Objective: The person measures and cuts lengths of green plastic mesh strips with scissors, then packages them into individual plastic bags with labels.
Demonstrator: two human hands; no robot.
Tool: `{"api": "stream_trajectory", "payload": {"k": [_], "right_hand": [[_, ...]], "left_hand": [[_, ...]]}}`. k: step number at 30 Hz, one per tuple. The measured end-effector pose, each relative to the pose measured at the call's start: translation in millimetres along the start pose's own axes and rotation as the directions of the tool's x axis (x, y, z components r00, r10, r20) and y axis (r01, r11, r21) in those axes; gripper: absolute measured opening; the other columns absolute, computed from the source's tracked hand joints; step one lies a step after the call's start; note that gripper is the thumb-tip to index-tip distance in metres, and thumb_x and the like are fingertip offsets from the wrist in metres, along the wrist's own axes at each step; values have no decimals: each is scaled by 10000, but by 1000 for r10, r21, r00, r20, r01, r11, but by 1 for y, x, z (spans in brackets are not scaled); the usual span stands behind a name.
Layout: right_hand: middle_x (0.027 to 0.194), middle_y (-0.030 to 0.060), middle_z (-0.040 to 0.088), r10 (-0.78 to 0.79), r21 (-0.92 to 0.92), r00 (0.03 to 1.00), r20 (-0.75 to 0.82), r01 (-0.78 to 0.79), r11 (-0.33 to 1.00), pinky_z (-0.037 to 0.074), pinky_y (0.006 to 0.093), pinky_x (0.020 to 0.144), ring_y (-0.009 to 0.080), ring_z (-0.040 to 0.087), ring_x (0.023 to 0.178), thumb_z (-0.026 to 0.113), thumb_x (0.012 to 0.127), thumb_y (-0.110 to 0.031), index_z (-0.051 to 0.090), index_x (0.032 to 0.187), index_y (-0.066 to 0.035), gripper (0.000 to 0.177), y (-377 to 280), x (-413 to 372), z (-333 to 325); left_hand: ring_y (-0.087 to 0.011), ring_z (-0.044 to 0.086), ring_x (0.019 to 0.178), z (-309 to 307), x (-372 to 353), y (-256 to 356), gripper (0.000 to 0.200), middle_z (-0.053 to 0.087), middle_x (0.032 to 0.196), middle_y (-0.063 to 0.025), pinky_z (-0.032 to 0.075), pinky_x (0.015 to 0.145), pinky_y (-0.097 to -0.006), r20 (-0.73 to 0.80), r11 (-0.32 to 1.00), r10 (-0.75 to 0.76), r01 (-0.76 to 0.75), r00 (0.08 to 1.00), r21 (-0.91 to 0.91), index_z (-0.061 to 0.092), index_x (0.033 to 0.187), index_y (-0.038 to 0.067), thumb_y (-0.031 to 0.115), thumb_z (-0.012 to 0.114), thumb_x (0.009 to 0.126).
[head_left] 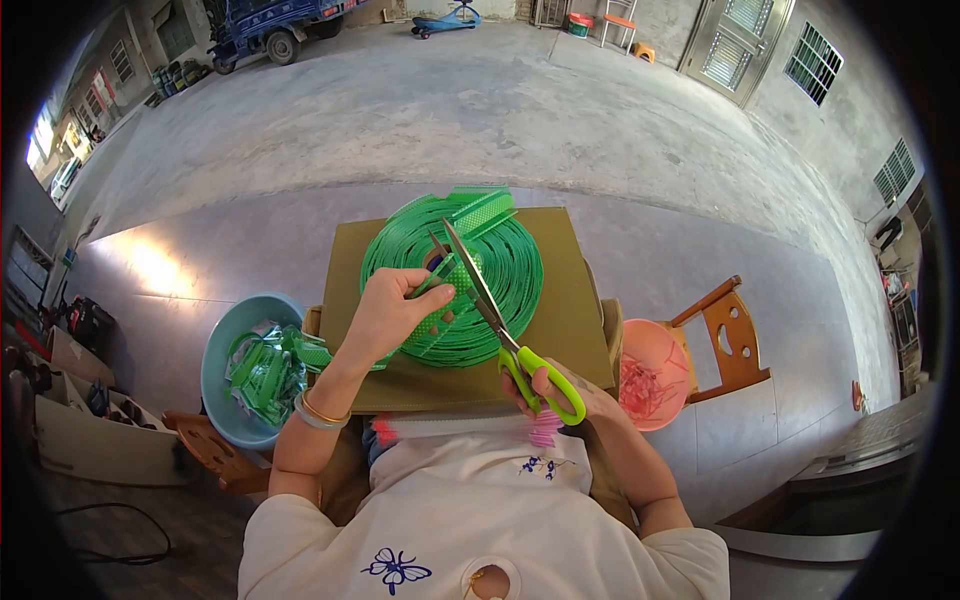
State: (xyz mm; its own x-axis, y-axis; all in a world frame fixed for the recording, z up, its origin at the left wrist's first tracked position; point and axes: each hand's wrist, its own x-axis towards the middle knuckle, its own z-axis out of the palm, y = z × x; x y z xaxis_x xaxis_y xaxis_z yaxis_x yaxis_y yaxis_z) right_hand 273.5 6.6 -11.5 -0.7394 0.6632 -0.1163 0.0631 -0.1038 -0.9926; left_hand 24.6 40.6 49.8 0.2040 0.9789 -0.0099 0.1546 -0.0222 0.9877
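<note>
A large coil of green patterned plastic strip (515, 280) lies flat on the olive-brown board (570, 300) in front of me. My left hand (405, 305), above the coil's left side, pinches a piece of the green dotted strip (462, 280) between thumb and fingers. In my right hand (560, 385) is a pair of scissors (560, 390) with lime-green handles. Their blades point up and to the left, parted, with the tips over the coil near the pinched strip. My fingers are through the handles.
On the left, a blue basin (215, 370) holds cut green pieces (265, 375). A pink basin (670, 410) with reddish scraps stands right, beside a wooden chair (730, 340). Another wooden chair (215, 450) is at lower left. A blue three-wheeled truck (270, 25) stands far back.
</note>
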Motion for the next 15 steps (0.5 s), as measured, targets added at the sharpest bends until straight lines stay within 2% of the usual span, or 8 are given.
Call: {"api": "stream_trajectory", "payload": {"k": [4, 10, 15], "right_hand": [[659, 11, 480, -5, 9, 1000, 4, 5, 1000, 403, 228, 494, 80, 480, 563, 368, 763, -756, 487, 878, -31, 743, 4, 0, -1], [585, 4, 456, -51, 5, 999, -5, 51, 999, 391, 224, 430, 82, 470, 481, 411, 800, -691, 490, 777, -39, 657, 7, 1, -2], [518, 7, 471, 111, -45, 984, -136, -118, 992, 384, 215, 369, 90, 478, 405, 524, 826, -566, 487, 692, -32, 551, -1, -2, -3]], "left_hand": [[-68, 567, 599, 0, 0, 0, 164, 626, 690, -45, 467, 495, -220, -5, 1000, 8, -8, 1000, 6, 640, 830, -43, 116, 603, 849], [-63, 566, 589, 0, 0, -2, 172, 634, 691, -45, 473, 500, -220, -5, 1000, 8, -8, 1000, -1, 642, 832, -40, 126, 601, 852], [-60, 558, 581, -2, 1, -4, 174, 633, 680, -46, 469, 499, -217, 1, 1000, 7, -7, 1000, 21, 641, 835, -42, 126, 601, 852]]}}
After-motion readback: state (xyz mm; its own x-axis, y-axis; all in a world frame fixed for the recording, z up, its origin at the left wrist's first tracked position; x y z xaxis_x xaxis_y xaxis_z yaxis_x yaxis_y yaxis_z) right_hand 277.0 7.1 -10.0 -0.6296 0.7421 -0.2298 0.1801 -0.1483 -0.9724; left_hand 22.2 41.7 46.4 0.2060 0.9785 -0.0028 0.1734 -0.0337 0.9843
